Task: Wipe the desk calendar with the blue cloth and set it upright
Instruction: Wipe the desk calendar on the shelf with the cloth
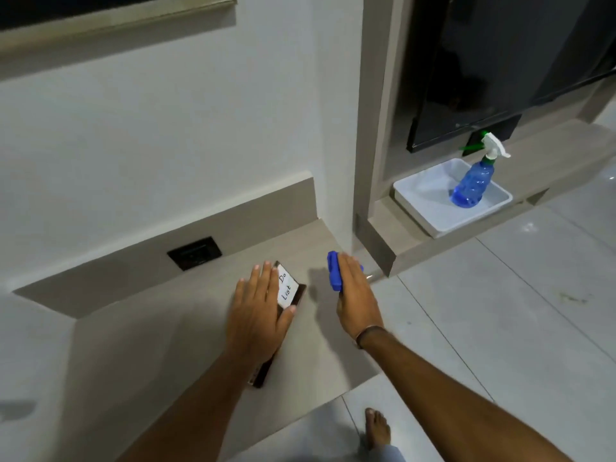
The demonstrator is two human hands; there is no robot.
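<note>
Dark-framed desk calendar (289, 288) lay flat on beige desk (166, 328), long axis running away; left hand (258, 311) pressed open-palmed on it; right hand (356, 295) grip clamped on bunched blue cloth (334, 270).

My left hand (258, 311) and forearm cover most of the desk calendar (289, 289); only "Do List" shows. My right hand (355, 296) hides most of the blue cloth (334, 270). Both forearms run off the near edge.

L hand (258, 308) flat, palm down; R hand (356, 295) fingers curled.
</note>
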